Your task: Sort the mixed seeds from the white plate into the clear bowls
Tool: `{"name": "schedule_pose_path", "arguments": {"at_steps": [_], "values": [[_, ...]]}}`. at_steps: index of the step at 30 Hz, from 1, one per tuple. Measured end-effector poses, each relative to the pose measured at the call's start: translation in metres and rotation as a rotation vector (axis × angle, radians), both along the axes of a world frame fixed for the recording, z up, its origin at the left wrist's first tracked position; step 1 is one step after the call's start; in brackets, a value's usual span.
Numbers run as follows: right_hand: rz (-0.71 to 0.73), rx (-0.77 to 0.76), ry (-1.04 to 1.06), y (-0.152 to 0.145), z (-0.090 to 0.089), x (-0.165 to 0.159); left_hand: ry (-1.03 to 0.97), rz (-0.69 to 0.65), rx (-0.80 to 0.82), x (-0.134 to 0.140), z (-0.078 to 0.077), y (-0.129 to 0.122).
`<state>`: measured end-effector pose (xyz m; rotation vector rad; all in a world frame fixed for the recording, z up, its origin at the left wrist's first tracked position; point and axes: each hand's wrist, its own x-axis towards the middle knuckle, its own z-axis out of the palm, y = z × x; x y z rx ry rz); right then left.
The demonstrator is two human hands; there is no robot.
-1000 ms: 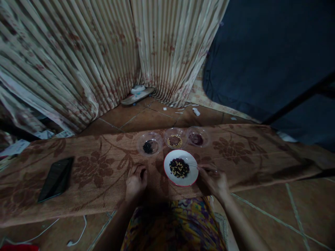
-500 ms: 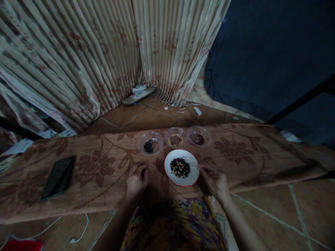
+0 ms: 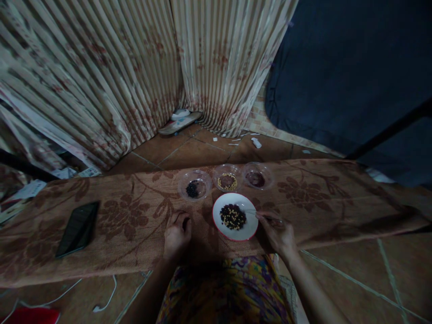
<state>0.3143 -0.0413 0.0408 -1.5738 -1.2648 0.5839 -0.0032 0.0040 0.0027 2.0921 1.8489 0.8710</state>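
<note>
A white plate (image 3: 250,228) with a red rim holds a mixed heap of black, dark red and yellow beans (image 3: 232,217). My right hand (image 3: 277,230) is at the plate's right edge, closed on thin metal tweezers (image 3: 251,211) whose tips reach toward the heap. Whether a bean is between the tips is too small to tell. Left of the plate my left hand (image 3: 177,231) rests on the cloth, fingers curled in, with nothing visible in it. Behind the plate stand three clear bowls: one with black beans (image 3: 192,189), one with yellow beans (image 3: 227,181), one with dark red beans (image 3: 258,179).
A brown flower-patterned cloth (image 3: 128,243) covers the narrow table. A dark tablet or phone (image 3: 77,228) lies at its left. Beyond the far edge, a skateboard (image 3: 180,123) and scraps lie on the tiled floor by striped curtains (image 3: 216,58). A white cable (image 3: 113,292) lies below.
The view has shifted very slightly. The tweezers stay at the right side of the heap, and both hands keep nearly the same place and pose.
</note>
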Motion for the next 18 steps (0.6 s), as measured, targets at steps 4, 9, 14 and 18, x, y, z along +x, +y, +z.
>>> {"name": "schedule_pose_path", "arguments": {"at_steps": [4, 9, 14, 18], "values": [[0.016, 0.011, 0.001, 0.000, 0.006, -0.001, 0.004, 0.000, 0.006, 0.000, 0.000, 0.000], [0.020, 0.005, -0.019, -0.001, 0.015, 0.002, -0.001, 0.000, 0.004, 0.000, 0.000, 0.000], [0.039, -0.001, -0.044, -0.002, 0.018, 0.002, -0.010, 0.004, 0.005, 0.001, 0.000, 0.000], [0.034, -0.030, -0.058, -0.003, 0.018, -0.001, -0.012, -0.006, 0.003, 0.000, 0.000, 0.000]]}}
